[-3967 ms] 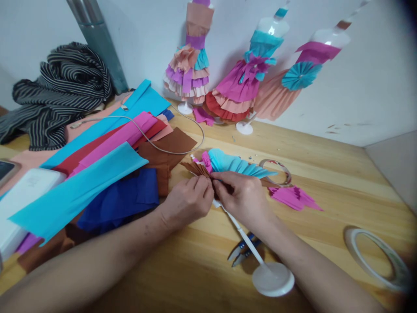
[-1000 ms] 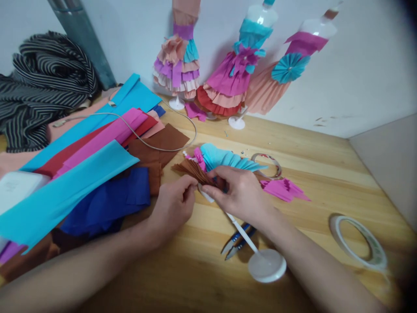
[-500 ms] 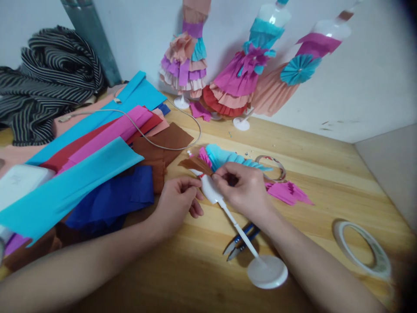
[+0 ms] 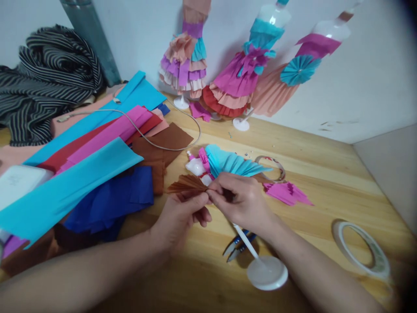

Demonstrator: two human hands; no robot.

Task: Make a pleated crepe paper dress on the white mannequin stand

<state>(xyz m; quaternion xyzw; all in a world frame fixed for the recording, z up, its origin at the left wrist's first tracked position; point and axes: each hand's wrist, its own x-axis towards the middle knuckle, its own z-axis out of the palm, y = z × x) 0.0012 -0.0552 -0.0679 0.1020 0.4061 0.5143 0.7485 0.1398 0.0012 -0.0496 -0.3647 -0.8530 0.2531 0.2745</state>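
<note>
A fan of pleated brown crepe paper (image 4: 186, 184) is pinched by both hands in the middle of the view, its spread end pointing left. My left hand (image 4: 182, 213) is closed, thumb and fingers on the fan's lower edge. The fingertips of my right hand (image 4: 239, 195) grip its gathered point. Below them lies a small white mannequin stand (image 4: 249, 243) with a round base (image 4: 267, 272), its upper part hidden by my hands. Just behind is another small form (image 4: 195, 166) dressed in pink and pleated turquoise paper (image 4: 233, 161).
Folded crepe paper strips (image 4: 74, 187) and a grey cable (image 4: 143, 134) cover the left. Three paper-dressed mannequins (image 4: 184, 65) stand along the wall. Tape rolls (image 4: 363, 250), a pink paper scrap (image 4: 288, 193) and blue-handled snips (image 4: 239, 247) lie on the right and centre.
The brown fan has moved down toward me and turned, showing its pleats. My left hand, apart from the paper before, now holds it too. The mannequin beneath is more covered.
</note>
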